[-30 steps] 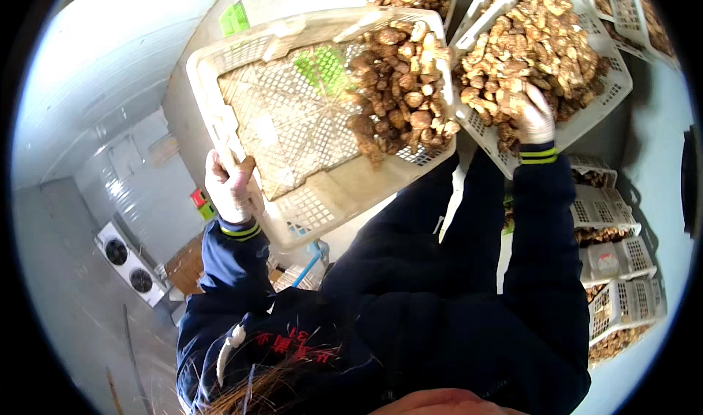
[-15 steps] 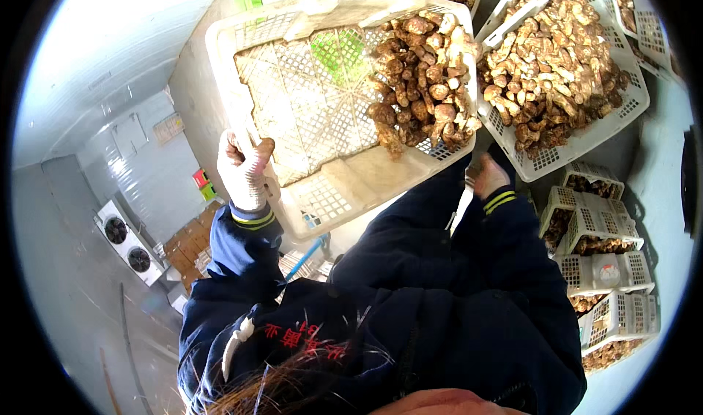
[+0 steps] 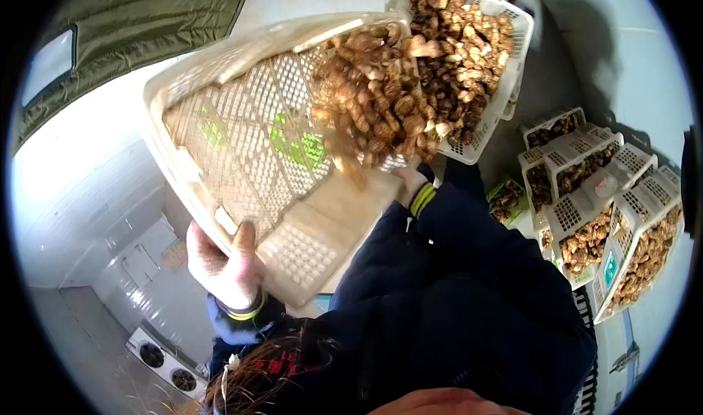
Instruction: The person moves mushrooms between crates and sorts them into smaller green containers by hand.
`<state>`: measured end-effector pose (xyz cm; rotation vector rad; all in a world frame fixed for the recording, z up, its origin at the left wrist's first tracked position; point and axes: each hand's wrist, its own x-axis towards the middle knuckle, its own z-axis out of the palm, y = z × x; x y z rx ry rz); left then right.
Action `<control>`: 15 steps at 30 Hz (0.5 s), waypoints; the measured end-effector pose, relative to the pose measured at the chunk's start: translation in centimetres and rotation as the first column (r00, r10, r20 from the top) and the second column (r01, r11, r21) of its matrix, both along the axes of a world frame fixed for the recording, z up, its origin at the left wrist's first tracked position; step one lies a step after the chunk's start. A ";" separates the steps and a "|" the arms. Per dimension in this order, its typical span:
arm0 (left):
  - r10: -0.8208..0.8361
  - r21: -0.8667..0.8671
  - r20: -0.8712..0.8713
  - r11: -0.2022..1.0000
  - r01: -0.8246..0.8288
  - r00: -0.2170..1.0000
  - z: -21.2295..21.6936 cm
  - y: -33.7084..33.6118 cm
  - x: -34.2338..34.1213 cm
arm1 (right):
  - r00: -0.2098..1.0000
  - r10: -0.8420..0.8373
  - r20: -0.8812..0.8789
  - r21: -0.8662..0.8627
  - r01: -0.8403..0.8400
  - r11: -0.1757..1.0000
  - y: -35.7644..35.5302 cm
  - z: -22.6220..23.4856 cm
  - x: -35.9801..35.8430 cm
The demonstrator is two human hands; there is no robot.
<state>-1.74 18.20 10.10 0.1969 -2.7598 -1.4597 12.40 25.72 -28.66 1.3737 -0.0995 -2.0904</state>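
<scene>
A pale plastic crate [image 3: 293, 265] with lattice walls hangs tilted in front of me, its right end lower. Brown stemmed mushrooms [image 3: 377, 96], some smeared by motion, are heaped at that end. My left hand [image 3: 225, 265], in a whitish glove, grips the left rim with the thumb over the edge. Low on the crate's right side, my right hand [image 3: 411, 187] holds it, the fingers mostly hidden behind the wall. Just beyond the lowered end stands a second white crate [image 3: 518, 56], full of mushrooms, and the two heaps meet in view.
Stacked white crates [image 3: 578, 221] of mushrooms line the right wall. A green-edged container [image 3: 509, 199] of mushrooms stands near them. Behind on the left are a quilted green curtain [image 3: 146, 20] and a cooling unit [image 3: 168, 364] with two fans.
The held crate has moved left in view and tips further down at its right end. Its mushrooms have shifted toward the full crate. My body and view have turned; both hands keep their hold.
</scene>
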 end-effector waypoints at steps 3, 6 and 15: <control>-0.144 -0.167 0.052 0.974 0.150 0.988 -1.2 3.8 -4.0 | 0.993 -0.094 0.069 0.052 0.090 0.995 0.1 -0.1 -5.7; -0.165 -0.095 0.063 0.981 0.170 0.984 -0.4 5.5 -4.0 | 0.986 -0.110 -0.123 0.001 0.111 0.994 -1.5 -4.9 -3.0; -0.191 -0.089 0.101 0.976 0.200 0.976 1.4 7.7 -1.1 | 0.988 -0.111 0.111 -0.027 0.115 0.993 5.4 6.3 -5.3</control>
